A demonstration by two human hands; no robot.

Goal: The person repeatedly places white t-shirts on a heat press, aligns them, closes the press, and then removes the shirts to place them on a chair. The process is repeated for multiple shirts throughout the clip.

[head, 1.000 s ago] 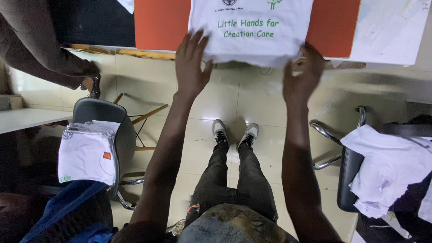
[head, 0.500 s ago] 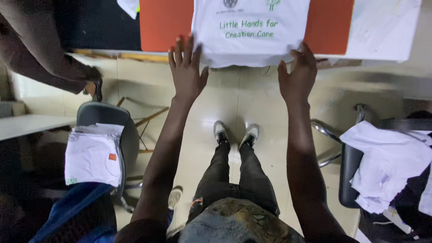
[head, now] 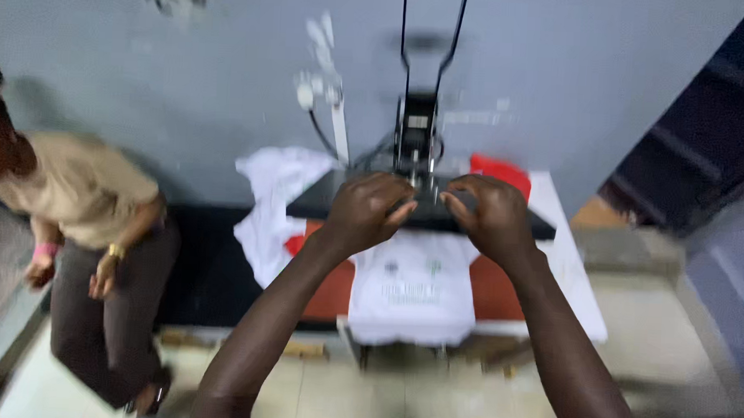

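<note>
Heat press plate [head: 372, 207], the flat black one, is held out over the tabletop [head: 581, 302], and both hands are raised to its front edge. It is wide from side to side, so its long side runs across, from the left hand [head: 363, 210] to the right hand [head: 493, 218]. The plate lies just behind and a little under the hands. The left hand's fingers [head: 393, 203] are curled in, and the right hand's fingers [head: 464, 206] are curled in too, with the tips of both hands almost meeting in the middle. Whether anything is gripped cannot be told, because the picture is blurred there. Both hands are about the same way from the plate, so neither is nearer.

Under the plate an orange pad [head: 335, 287] is seen, and a white shirt [head: 414, 299] is spread flat on it, hanging a little over the front. A small faded print is seen on the shirt, made of two small round marks above some pale lines. Behind the plate a black upright frame [head: 418, 119] with two thin bars is stood against the grey wall [head: 185, 75]. More white cloth [head: 272, 205] is piled at the left of the plate, and a red thing [head: 499, 171] is seen at the back right. A white plug and strip [head: 330, 107] are fixed on the wall.

Another person in a tan top [head: 80, 192] is stood well apart at the left.
</note>
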